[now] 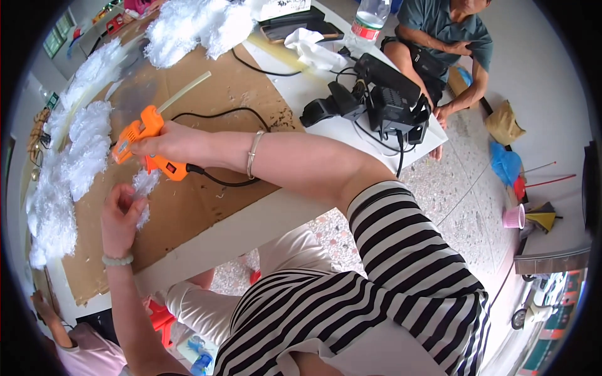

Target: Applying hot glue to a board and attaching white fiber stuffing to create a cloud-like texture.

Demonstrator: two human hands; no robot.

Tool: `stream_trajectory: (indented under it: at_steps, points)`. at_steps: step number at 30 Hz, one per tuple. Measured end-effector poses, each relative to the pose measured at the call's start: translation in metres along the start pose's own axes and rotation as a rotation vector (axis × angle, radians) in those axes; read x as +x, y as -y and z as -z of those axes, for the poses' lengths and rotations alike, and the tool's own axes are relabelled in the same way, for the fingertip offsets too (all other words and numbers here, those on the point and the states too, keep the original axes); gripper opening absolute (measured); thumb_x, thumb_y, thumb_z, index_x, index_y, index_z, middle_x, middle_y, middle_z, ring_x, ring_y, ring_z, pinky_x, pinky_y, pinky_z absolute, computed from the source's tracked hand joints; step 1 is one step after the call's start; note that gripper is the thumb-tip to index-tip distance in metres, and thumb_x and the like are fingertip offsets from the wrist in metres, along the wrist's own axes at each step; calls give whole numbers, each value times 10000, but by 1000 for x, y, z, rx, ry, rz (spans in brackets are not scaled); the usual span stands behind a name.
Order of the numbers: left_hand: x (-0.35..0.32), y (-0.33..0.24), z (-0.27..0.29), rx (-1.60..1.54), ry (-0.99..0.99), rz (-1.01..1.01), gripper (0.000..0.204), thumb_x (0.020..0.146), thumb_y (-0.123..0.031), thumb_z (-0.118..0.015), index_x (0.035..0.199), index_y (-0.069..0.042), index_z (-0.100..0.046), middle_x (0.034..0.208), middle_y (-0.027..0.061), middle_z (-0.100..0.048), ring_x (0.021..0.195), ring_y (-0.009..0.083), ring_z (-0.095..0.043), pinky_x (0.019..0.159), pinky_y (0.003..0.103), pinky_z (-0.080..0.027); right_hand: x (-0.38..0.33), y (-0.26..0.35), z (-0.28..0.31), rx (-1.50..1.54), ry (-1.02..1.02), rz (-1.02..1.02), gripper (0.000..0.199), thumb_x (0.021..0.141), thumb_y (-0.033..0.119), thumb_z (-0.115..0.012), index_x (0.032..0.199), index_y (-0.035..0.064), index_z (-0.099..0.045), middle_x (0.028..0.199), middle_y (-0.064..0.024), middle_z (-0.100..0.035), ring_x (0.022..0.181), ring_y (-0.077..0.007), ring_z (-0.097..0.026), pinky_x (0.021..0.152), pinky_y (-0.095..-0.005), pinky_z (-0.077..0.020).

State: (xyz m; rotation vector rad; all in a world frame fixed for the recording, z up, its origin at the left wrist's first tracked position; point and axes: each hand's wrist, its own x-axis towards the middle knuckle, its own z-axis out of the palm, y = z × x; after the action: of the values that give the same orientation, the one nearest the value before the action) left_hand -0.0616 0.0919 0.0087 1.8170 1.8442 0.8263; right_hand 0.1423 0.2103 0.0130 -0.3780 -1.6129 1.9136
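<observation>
My right hand is wrapped round the handle of an orange hot glue gun. A pale glue stick juts from the gun's back end, and a black cord runs from its handle. Just below the nozzle, my left hand has its fingers curled at a small tuft of white fluffy fibre. The fingertips seem to pinch the tuft, though part of the grip is hidden. Both hands are over a brown cardboard sheet on the white table.
Fluffy white bundles line the far and left sides of the cardboard, with more fluff at the back. Black electronic gear, crumpled tissue and a plastic bottle stand on the right. One person sits beyond; another is lower left.
</observation>
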Motion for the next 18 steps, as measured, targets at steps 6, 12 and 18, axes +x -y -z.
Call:
stream_trajectory:
  at_steps: [6, 12, 18]
  points:
    - [0, 1, -1, -169, -49, 25, 227, 777, -66, -665, 963, -48, -537, 702, -44, -468, 631, 61, -444, 566, 219, -390, 1, 5, 0, -8, 2, -20, 319, 916, 266, -536, 1175, 79, -547, 871, -28, -584, 800, -109, -543, 711, -271, -441]
    - [-3, -12, -2, 20, -67, -83, 275, 699, -17, -687, 926, -40, -533, 582, 22, -439, 531, 134, -430, 513, 278, -373, 0, 10, -4, 20, -48, -19, 272, 898, 247, -567, 1092, 56, -586, 922, -25, -606, 841, -109, -546, 745, -270, -441]
    - [-3, -5, 1, 30, -36, -119, 238, 760, -5, -620, 980, -41, -534, 652, -24, -442, 587, 75, -429, 545, 228, -374, 1, 8, -2, -27, -27, -32, 321, 927, 315, -508, 1114, 58, -554, 882, -43, -592, 772, -119, -564, 671, -275, -454]
